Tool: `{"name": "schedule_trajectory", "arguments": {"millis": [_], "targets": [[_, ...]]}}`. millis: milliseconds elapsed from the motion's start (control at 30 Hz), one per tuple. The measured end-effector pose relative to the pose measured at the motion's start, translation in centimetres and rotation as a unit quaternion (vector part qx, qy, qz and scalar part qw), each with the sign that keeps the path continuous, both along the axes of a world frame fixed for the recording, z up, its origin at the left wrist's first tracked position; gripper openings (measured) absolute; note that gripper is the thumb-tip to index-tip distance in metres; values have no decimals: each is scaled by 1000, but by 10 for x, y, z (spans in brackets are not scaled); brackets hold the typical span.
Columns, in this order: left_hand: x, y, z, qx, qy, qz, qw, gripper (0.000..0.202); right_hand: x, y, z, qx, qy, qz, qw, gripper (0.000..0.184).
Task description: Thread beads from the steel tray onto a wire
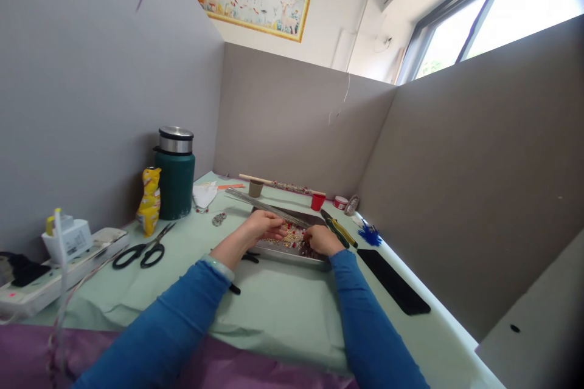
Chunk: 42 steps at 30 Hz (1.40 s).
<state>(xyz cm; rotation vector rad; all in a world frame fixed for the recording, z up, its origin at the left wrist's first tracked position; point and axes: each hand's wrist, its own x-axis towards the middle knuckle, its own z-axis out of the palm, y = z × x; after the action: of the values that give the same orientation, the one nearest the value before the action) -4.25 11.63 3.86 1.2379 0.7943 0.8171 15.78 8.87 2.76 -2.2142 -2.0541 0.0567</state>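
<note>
A shallow metal tray (292,256) holds many small gold, red and clear beads (293,234). Over its left part, my left hand (267,226) has its fingers drawn together towards the right; anything between the tips is too small to make out. My right hand (323,239) reaches down at the tray's right side with curled fingers, close to the beads, and its fingertips are partly hidden. A bundle of thin metal wires (269,204) lies slantwise across the tray's back edge, behind both hands. Dark tool handles (235,288) show under my left wrist.
Black-handled scissors (145,250), a green flask (175,182) and a power strip (103,244) are on the left. Behind the tray are a brown cup (255,188) and a red cup (318,201). Pliers (338,228) and a black strip (393,281) lie right. Grey partitions (301,121) enclose the table.
</note>
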Motion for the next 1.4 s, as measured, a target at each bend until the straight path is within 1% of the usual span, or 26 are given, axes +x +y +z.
{"name": "schedule_trajectory", "arguments": {"millis": [200,333,467,533,667,767,900,1033,1200,1300,1400], "targets": [[0,2,-3,-3,4,0,1000,10,2,0,0,15,-17,-5,1000,22],[0,1,-2,-1,9,3,1000,10,1,1,-1,13,-26,-5,1000,18],[0,1,-1,-3,6,1,1000,11,-3,4,-4,9,-34,-25,999,16],[0,2,-2,-2,4,-3,1000,12,-4,5,-3,8,-28,-17,999,18],[-1,4,-4,3,5,-8,1000,12,-2,4,0,24,-16,6,1000,28],[-1,6,-7,12,-3,-10,1000,14,0,0,2,30,-28,0,999,21],[-1,8,-10,14,-10,-13,1000,16,-2,-1,1,8,-49,2,999,13],[0,9,-9,7,-11,-17,1000,15,-5,2,-2,-3,-66,10,998,15],[-1,5,-6,-1,-6,-12,1000,11,-7,4,-7,-6,-61,39,997,27],[-2,5,-6,7,-10,-19,1000,12,-5,3,-7,-6,-51,46,998,23],[-2,9,-10,14,-13,-28,999,15,-2,2,-6,10,-44,43,998,19]]}}
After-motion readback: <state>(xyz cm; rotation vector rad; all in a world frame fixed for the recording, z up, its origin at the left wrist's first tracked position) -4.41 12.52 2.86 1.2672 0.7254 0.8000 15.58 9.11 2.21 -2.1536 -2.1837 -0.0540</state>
